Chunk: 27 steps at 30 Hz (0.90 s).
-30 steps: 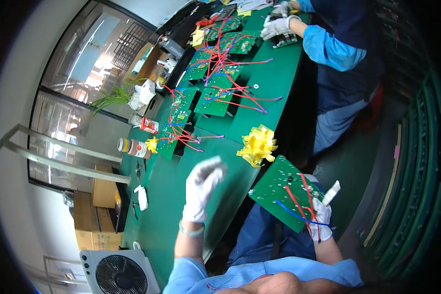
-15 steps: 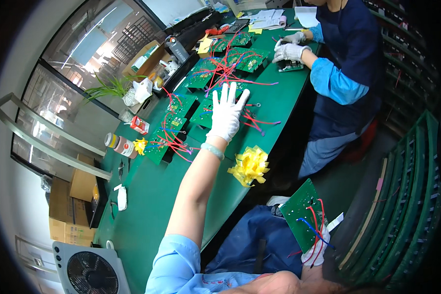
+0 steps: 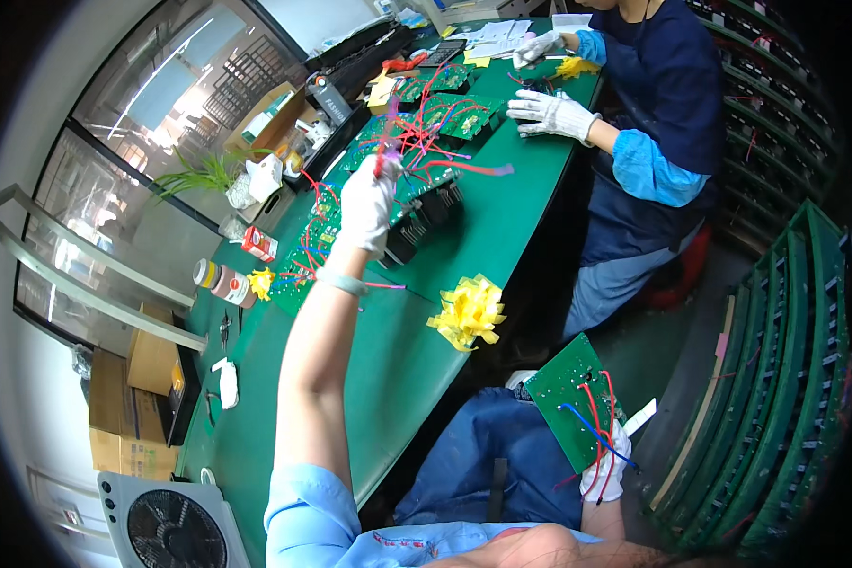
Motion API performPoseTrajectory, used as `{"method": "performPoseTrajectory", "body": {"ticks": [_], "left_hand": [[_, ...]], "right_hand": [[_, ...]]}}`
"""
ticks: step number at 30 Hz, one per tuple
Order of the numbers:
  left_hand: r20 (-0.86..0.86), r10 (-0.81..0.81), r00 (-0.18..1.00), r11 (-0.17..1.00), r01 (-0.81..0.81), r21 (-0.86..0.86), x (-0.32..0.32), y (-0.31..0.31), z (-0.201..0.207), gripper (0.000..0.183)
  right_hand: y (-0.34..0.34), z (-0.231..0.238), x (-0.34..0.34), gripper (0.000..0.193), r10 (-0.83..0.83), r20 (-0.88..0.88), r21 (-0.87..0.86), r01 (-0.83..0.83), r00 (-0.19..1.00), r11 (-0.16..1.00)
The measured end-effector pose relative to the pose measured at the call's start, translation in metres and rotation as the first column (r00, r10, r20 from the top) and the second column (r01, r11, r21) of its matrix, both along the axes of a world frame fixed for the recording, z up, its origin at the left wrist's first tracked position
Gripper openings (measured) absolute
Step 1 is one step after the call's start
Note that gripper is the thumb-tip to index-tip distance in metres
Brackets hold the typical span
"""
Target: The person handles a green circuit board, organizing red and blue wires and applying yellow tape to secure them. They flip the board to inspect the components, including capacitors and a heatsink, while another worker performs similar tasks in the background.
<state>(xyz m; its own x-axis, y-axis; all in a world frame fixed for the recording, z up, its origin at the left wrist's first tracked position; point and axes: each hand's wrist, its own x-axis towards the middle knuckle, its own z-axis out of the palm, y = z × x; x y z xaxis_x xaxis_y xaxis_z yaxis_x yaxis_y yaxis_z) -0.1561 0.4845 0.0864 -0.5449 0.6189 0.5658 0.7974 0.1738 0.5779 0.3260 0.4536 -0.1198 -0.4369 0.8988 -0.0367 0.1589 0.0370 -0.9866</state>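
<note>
My gloved left hand is stretched far over the table, its fingers closed at the edge and red wires of a circuit board. That board is tilted, showing a row of black components along its side; the exact grip is partly hidden by the glove. Low on the right, my gloved right hand grips a second green circuit board by its lower edge. Red wires and one blue wire hang from this board, and a white strip sticks out beside it.
More wired boards crowd the green table. A yellow tape bundle sits at its edge. Across from me, a co-worker's gloved hand handles something dark. Green racks stand right; a fan is lower left.
My left hand, spread over the boards before, has drawn left and closed on one, tipping it up. My right hand keeps its board. The co-worker's hands have moved apart.
</note>
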Motion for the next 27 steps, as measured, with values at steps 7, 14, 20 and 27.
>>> {"method": "performPoseTrajectory", "body": {"ticks": [7,14,20,27], "left_hand": [[0.398,-0.057,0.916,0.994,0.017,0.104,0.041,-0.062,0.086,0.025],[0.333,0.046,0.942,0.992,-0.081,0.094,0.013,-0.200,0.123,0.027],[0.179,0.193,0.965,0.975,-0.209,0.076,0.041,-0.308,0.105,0.023],[0.057,0.363,0.930,0.929,-0.366,0.061,0.119,-0.407,-0.007,0.030]], "right_hand": [[0.005,-0.050,0.022,0.033,-0.097,-0.140,-0.300,0.051,0.985,0.953],[0.063,0.023,-0.058,0.020,-0.420,-0.474,-0.700,-0.042,0.774,0.713],[0.150,0.041,-0.167,0.037,-0.051,-0.794,-0.390,-0.442,0.606,0.808],[0.209,0.041,-0.310,0.012,0.129,-0.567,-0.440,-0.432,0.813,0.787]]}}
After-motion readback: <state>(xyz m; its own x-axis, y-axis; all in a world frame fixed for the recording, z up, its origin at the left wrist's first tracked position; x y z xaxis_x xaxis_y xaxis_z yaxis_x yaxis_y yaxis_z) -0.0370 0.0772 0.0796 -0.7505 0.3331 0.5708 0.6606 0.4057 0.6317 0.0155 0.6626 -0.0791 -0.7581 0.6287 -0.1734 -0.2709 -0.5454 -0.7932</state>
